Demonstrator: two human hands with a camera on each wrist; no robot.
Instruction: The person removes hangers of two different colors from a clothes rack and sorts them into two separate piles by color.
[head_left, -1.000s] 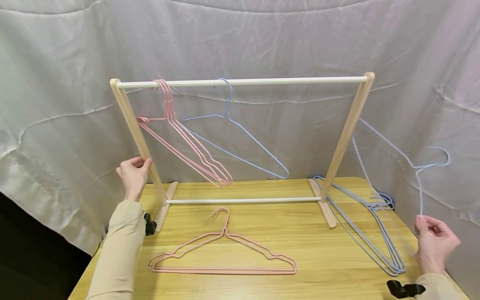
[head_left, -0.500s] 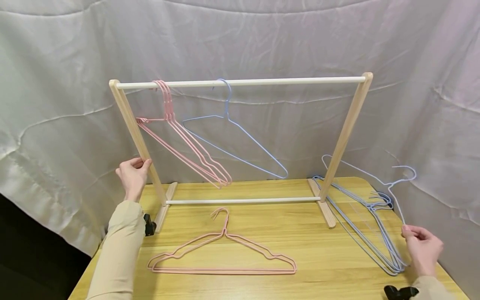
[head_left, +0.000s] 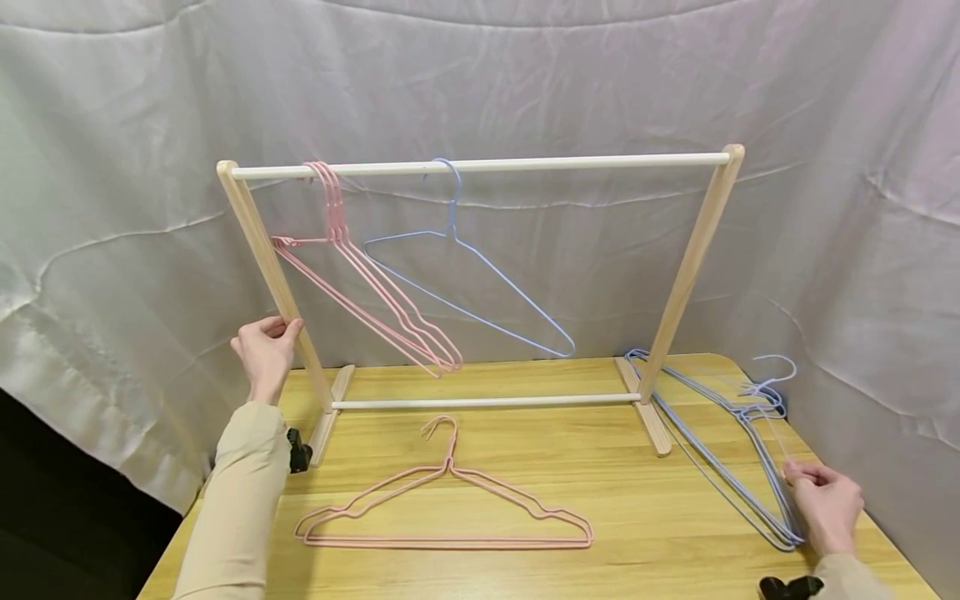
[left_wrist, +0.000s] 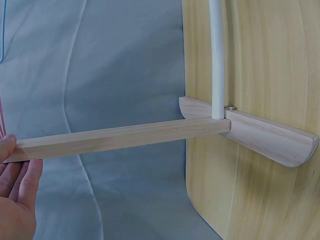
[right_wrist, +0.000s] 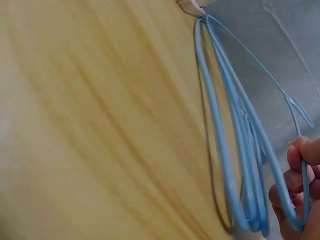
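My left hand (head_left: 266,358) pinches the left wooden upright (head_left: 258,237) of a clothes rack between thumb and fingers; the left wrist view shows the grip at the edge. At the far right, my right hand (head_left: 828,504) pinches a light blue wire hanger (right_wrist: 252,55) by one sloping arm. This hanger is just over a pile of blue hangers (head_left: 767,467) on the table; whether they touch I cannot tell. In the head view its hook shows above the pile's hooks, while its wire is blurred. Several pink hangers (head_left: 335,221) and one blue hanger (head_left: 453,208) hang from the white top rail (head_left: 585,163).
Pink hangers (head_left: 450,462) lie on the wooden table (head_left: 660,517) in front of the rack. A white lower bar (head_left: 487,402) joins the rack's feet. Grey curtain (head_left: 525,83) surrounds the back and sides.
My right hand has brought the blue hanger down and leftward onto or just above the blue pile. The left hand stays on the upright.
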